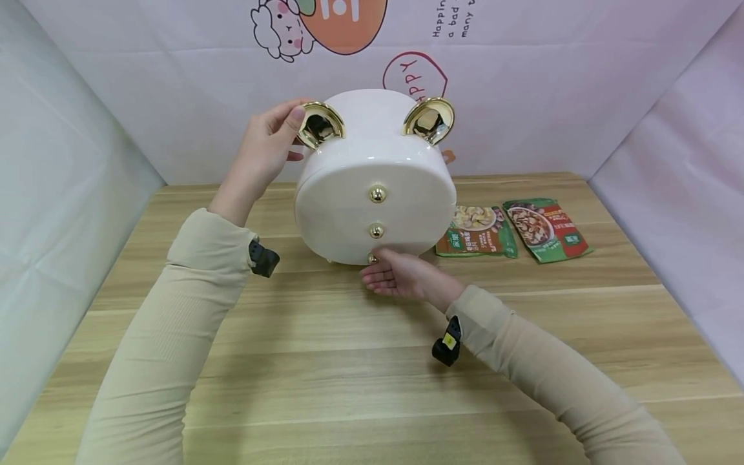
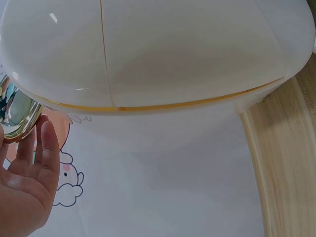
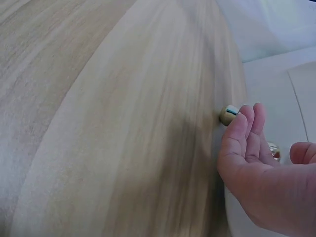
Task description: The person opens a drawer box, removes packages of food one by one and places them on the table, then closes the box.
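A glossy white box (image 1: 343, 206) with rounded sides stands on the table, with two gold ears on top and a column of gold knobs down its front. My left hand (image 1: 264, 145) pinches the left gold ear (image 1: 320, 126), thumb in front and fingers behind; the left wrist view shows those fingers at the ear's rim (image 2: 22, 133). At the bottom of the front, my right hand (image 1: 407, 276) is beside the lowest knob (image 1: 372, 259), its thumb apart from the extended fingers. The right wrist view has this knob (image 3: 274, 151) partly hidden behind the fingers.
Two green-and-red food packets, one (image 1: 479, 232) beside the box and another (image 1: 546, 229) farther right, lie flat on the wooden table (image 1: 325, 387). Behind the table hangs a white printed cloth (image 1: 192, 90). A gold ball foot (image 3: 228, 115) shows under the box.
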Demonstrator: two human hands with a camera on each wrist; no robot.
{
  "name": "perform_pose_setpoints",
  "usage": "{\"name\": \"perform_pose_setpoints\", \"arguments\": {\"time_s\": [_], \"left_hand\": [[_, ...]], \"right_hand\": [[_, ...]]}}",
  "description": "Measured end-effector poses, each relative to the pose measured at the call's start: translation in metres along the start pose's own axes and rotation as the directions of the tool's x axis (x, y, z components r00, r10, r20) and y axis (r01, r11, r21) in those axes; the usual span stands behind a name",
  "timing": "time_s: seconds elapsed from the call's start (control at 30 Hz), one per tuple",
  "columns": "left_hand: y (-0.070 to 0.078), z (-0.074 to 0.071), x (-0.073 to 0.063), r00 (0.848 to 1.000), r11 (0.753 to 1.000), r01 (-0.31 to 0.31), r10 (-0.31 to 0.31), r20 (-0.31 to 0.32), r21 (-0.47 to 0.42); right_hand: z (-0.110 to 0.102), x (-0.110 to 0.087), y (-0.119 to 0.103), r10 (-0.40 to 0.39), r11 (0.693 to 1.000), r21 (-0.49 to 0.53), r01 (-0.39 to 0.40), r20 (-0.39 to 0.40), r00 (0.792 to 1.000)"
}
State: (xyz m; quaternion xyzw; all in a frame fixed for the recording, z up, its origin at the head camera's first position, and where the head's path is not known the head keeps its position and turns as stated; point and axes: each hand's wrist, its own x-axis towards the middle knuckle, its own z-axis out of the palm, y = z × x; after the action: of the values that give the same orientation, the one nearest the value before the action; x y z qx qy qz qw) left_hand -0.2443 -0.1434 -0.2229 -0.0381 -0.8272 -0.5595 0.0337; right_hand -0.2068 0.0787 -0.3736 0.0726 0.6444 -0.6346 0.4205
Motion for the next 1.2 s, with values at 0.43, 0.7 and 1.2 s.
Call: {"name": "perform_pose_setpoints", "arguments": {"time_s": [0.43, 0.7, 1.2], "left_hand": [[0.0009, 0.0005, 0.0005, 1.0, 1.0, 0.019, -0.019, 0.005, 0.007], [0.0012, 0.0003, -0.0002, 1.0, 1.0, 0.017, -0.017, 0.003, 0.002], [0.0012, 0.0009, 0.0001, 1.0, 1.0, 0.015, -0.015, 0.0, -0.004]], "right_hand": [[-0.0026, 0.0103, 0.0017, -0.033, 0.998, 0.056, 0.037, -0.06, 0.998], [-0.0026, 0.0103, 0.0049, -0.062, 0.994, 0.088, 0.068, -0.071, 0.996], [-0.0028, 0.009, 0.0077, -0.088, 0.991, 0.095, 0.095, -0.072, 0.994]]}}
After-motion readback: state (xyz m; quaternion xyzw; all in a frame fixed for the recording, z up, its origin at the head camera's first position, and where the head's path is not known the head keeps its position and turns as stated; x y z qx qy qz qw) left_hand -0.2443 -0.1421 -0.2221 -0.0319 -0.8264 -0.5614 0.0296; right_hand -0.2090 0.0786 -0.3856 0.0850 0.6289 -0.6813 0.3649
